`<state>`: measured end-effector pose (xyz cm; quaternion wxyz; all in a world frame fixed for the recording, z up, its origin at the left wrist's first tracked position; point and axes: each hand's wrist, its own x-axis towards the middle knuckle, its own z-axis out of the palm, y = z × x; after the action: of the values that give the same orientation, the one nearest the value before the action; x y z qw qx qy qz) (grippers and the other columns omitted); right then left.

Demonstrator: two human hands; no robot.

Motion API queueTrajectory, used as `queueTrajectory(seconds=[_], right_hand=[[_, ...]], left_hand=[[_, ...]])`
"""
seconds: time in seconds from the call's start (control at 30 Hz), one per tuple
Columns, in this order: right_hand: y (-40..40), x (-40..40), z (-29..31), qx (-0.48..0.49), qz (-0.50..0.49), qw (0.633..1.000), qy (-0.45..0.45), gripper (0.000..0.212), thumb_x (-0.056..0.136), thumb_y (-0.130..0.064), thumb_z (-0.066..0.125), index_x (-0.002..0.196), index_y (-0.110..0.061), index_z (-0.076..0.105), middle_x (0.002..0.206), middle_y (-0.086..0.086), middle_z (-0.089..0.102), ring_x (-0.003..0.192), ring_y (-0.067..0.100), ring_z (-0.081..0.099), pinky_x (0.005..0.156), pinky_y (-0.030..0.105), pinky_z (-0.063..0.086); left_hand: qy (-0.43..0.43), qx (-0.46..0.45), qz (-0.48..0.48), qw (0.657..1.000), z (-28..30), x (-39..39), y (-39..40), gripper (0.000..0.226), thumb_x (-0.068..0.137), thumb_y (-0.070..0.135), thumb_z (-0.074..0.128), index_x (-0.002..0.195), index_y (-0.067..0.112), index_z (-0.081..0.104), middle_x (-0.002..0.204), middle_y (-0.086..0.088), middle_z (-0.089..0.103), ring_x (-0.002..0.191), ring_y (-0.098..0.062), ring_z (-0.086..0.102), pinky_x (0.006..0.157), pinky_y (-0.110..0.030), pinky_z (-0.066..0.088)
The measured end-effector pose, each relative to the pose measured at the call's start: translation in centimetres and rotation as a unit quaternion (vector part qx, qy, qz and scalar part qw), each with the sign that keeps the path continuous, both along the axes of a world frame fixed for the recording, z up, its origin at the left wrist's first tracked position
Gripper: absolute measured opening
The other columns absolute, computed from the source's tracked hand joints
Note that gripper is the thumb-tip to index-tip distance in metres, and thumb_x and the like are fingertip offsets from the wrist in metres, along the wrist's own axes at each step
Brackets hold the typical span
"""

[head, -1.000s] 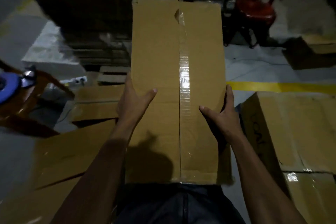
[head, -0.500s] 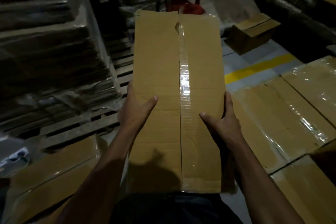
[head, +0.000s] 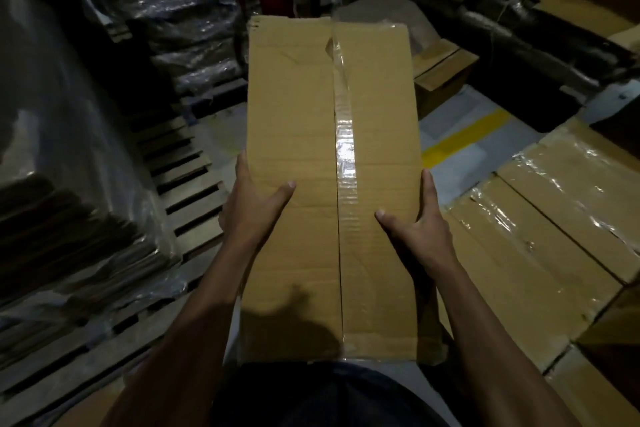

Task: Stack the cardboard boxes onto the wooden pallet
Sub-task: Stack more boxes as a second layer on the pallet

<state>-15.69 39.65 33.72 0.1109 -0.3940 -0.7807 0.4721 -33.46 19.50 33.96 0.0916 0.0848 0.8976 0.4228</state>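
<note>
No brand, label or readable writing shows on the cardboard box [head: 294, 166]; its top is plain brown with a strip of clear tape [head: 344, 149] along the centre seam, torn at the far end.

The box is held in the air in front of the person's body, its long axis running straight away from them, the near end at the waist and the far end pointing into the dim storage area. The left hand [head: 254, 208] grips the left edge, thumb laid across the top and the fingers [head: 242, 166] wrapped over the side. The right hand [head: 420, 232] grips the right edge in the same way, thumb on top near the tape, fingers down the side.

Compared with a second ago, the view has swung right: the blue object and brown furniture at the left have gone, and the yellow floor line [head: 464, 135], then level, now slants up to the right. The wooden pallet [head: 187, 180] now lies to the left, carrying a plastic-wrapped stack [head: 69, 184]. The grip on the box is unchanged.

To the right lie taped boxes [head: 540, 229] in a flat row on the floor, and a smaller box [head: 443, 69] sits farther off.
</note>
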Motion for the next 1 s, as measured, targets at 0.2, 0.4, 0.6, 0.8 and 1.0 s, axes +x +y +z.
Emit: queueTrajectory(seconds=[0.2,0.4,0.6,0.8,1.0], right_hand=[[5.3,-8.4,-1.1,0.002,-0.062,0.998,0.015,0.105,0.079,-0.054,0.078,0.154,-0.053,0.005,0.147,-0.007,0.045,0.122,0.019,0.050,0.098,0.036,0.041],[9.9,-15.8,-0.8,-0.001,-0.121,0.993,0.002,0.107,0.076,-0.061,0.077,0.150,-0.059,0.000,0.151,-0.005,0.042,0.123,0.020,0.050,0.104,0.045,0.044],[14.5,-19.1,-0.9,-0.006,-0.185,0.983,-0.012,0.109,0.073,-0.064,0.078,0.149,-0.062,-0.001,0.153,-0.003,0.043,0.130,0.028,0.051,0.107,0.051,0.044],[21.3,-21.0,-2.5,-0.026,-0.247,0.968,-0.024,0.113,0.075,-0.059,0.078,0.154,-0.054,-0.003,0.159,0.002,0.035,0.136,0.032,0.045,0.110,0.054,0.040],[30.7,-22.5,-3.8,-0.046,-0.293,0.955,-0.012,0.112,0.078,-0.053,0.079,0.156,-0.049,-0.001,0.158,0.003,0.036,0.137,0.031,0.043,0.108,0.048,0.038]], left_hand=[[-0.015,-0.007,-0.059,0.998,-1.6,-10.9,7.9,0.094,0.080,0.064,0.066,0.152,0.041,0.010,0.144,0.001,0.050,0.126,-0.034,0.051,0.102,-0.050,0.040],[-0.013,-0.002,-0.131,0.991,-1.1,-20.5,14.8,0.087,0.078,0.065,0.066,0.146,0.047,0.013,0.139,0.005,0.053,0.121,-0.034,0.054,0.100,-0.052,0.041],[-0.014,-0.018,-0.202,0.979,-0.2,-25.7,22.4,0.083,0.080,0.060,0.068,0.143,0.047,0.014,0.138,0.004,0.053,0.121,-0.035,0.053,0.095,-0.050,0.039],[-0.016,-0.034,-0.258,0.965,-1.2,-28.9,32.2,0.090,0.080,0.060,0.068,0.149,0.046,0.011,0.143,0.003,0.051,0.127,-0.035,0.050,0.100,-0.050,0.035],[-0.015,-0.031,-0.312,0.949,-2.3,-31.1,43.9,0.088,0.081,0.061,0.067,0.148,0.047,0.011,0.144,0.001,0.050,0.128,-0.036,0.048,0.101,-0.052,0.034]])
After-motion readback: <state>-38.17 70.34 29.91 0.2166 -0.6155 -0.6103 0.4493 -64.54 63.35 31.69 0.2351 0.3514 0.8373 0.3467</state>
